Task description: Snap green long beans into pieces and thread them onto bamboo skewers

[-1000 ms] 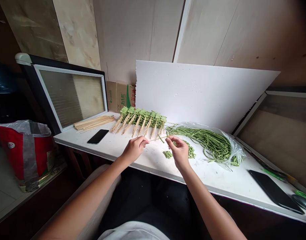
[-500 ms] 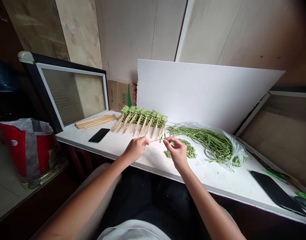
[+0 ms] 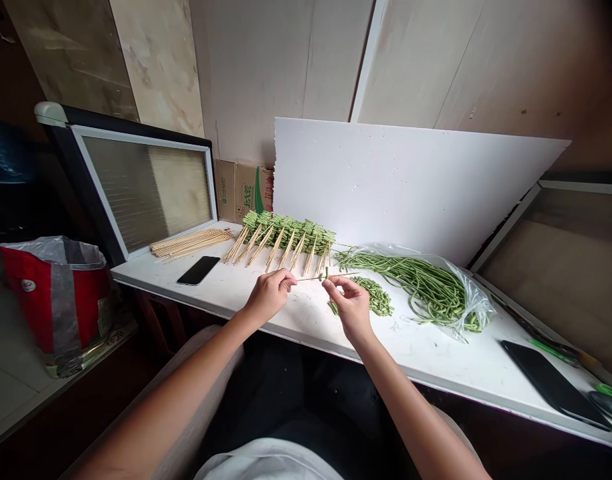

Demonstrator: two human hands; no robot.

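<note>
My left hand (image 3: 270, 293) is closed around one end of a thin wooden skewer (image 3: 307, 279) that points to the right. A short piece of green bean (image 3: 327, 273) is pinched upright between the fingertips of my right hand (image 3: 350, 303), on the skewer or against it; I cannot tell which. Another bean piece sits on the skewer just left of those fingers. Partly behind my right hand lies a pile of cut bean pieces (image 3: 379, 298). Beyond my hands, filled bean skewers (image 3: 291, 235) are stacked in a row, their bare sticks pointing toward me.
Long whole beans (image 3: 431, 283) lie in a clear plastic bag at the right. Bare skewers (image 3: 191, 243) and a phone (image 3: 199, 271) are at the left. A second black phone (image 3: 556, 383) lies near the right edge. A white board (image 3: 411, 187) leans behind the table (image 3: 296, 323).
Both hands have moved slightly left and up. The bean piece on the skewer looks turned and is now closer to my right fingertips.
</note>
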